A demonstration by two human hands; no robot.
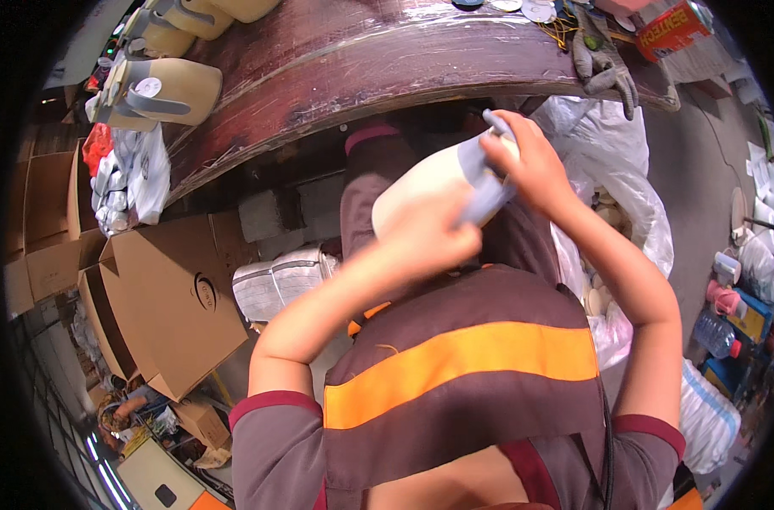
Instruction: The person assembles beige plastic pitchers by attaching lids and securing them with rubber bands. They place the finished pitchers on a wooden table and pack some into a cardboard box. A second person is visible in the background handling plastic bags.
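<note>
Above lap (527, 246) | elbows (661, 316) bent | right hand (531, 161) clamped on cream jug (425, 177) | left hand (429, 236) against it, grip unclear

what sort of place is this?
Probably a small workshop: several similar cream containers with grey handles on a worn dark-red table, a large cardboard box, and a glove.

The jug (415, 177) before you looks like smooth plastic with a soft sheen. Your table (361, 64) looks like wood, glossy but scuffed. Your apron (463, 416) is matt cloth. You have matt, smooth cardboard in the carton (170, 306), thin, crinkled, shiny plastic in the bag (603, 136), rough-looking cloth in the glove (603, 72), clear, glossy plastic in the bottle (713, 333).
</note>
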